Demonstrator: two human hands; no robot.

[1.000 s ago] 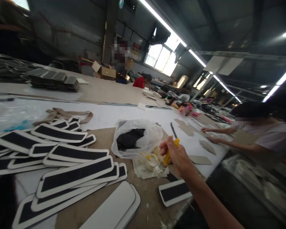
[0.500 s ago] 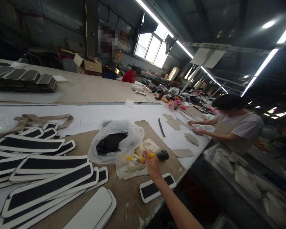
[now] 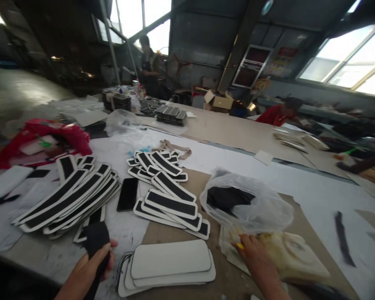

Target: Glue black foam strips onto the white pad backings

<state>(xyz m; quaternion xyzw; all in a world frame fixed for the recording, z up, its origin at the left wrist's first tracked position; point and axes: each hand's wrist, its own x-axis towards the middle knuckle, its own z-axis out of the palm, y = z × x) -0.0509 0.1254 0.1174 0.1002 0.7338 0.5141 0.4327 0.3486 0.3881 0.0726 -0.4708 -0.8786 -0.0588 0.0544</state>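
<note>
Beyond your fingers you see a black phone point(image 3: 128, 193), a red bag point(image 3: 39, 135) far left, and a cardboard box point(image 3: 219, 101) far beyond.

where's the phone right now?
Head view, left of centre: the black phone lies flat on the white sheet, between the fanned stack of strips and the smaller pile of strips.

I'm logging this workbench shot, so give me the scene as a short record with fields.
left hand: grips a black piece
right hand: on a yellow-handled tool, beside a yellowish lump
in front: stack of white panels
behind right hand: clear plastic bag with dark contents
centre: black-and-white strips, phone
far left: red bag
</note>
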